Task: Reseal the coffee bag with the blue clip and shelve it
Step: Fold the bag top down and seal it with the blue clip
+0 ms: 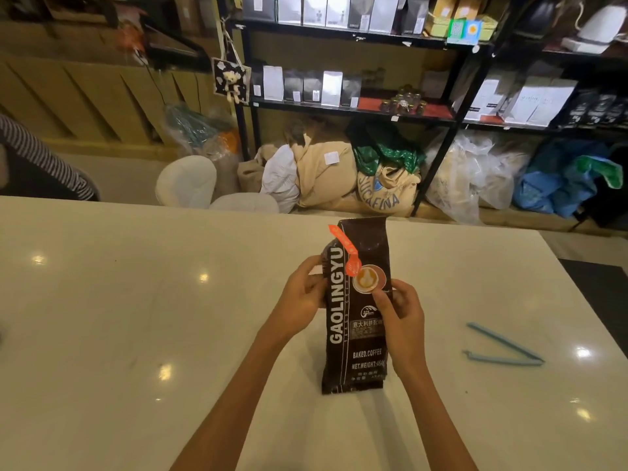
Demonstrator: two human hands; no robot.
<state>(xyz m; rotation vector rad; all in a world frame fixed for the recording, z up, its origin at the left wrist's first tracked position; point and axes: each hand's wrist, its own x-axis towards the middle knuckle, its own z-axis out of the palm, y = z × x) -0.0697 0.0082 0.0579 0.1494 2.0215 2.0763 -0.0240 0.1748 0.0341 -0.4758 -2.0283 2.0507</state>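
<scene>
A dark brown coffee bag (pixel 356 338) with white lettering and an orange strip near its top stands upright on the white table (pixel 136 317). My left hand (pixel 302 294) grips its left edge and my right hand (pixel 401 321) grips its right edge, both about halfway up. The bag's top is flat and unclipped. The blue clip (pixel 503 348) lies spread in a V on the table, well to the right of my right hand and apart from the bag.
Black shelves (pixel 353 110) with rows of coffee bags stand beyond the table. Sacks (pixel 339 178) and plastic bags fill the floor under them. White chairs (pixel 190 181) sit at the table's far edge. A person's striped sleeve (pixel 44 158) shows at the left.
</scene>
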